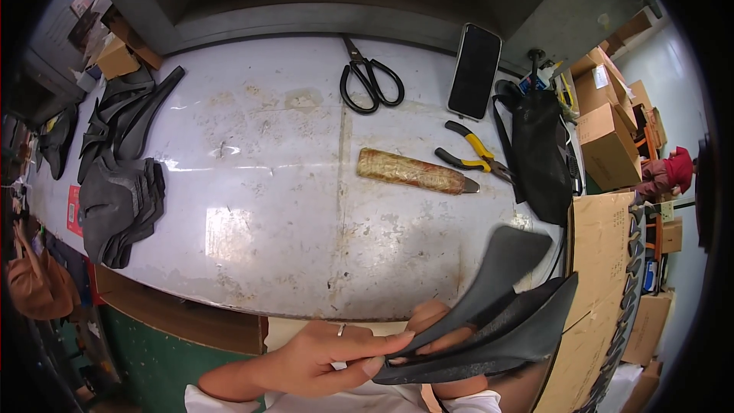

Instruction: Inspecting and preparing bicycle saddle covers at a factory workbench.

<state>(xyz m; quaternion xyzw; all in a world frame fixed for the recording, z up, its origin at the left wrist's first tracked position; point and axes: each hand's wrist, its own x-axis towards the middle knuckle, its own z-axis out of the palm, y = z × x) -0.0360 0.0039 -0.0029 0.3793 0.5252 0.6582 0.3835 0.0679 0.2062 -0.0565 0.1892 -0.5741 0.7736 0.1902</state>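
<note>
Near the table's front edge I hold a black shoe upper [489, 356], its curved flaps spread apart toward the right. My left hand [321, 356], with a ring on one finger, pinches its narrow left end between thumb and fingers. Partly hidden by the piece, my right hand [443, 336] grips it from behind, with some fingers showing between the flaps. Beyond the hands lies a short knife [413, 171] with a tape-wrapped handle. Yellow-and-black pliers [478, 151] rest right of it, and black-handled scissors [370, 84] lie farther back.
Dark shoe pieces [122, 203] are stacked at the table's left, with more curved pieces [138, 115] behind. A phone [474, 71] and a black pouch [535, 157] are at the back right. A cardboard box [596, 275] borders the right side. Another person [673, 172] appears far right.
</note>
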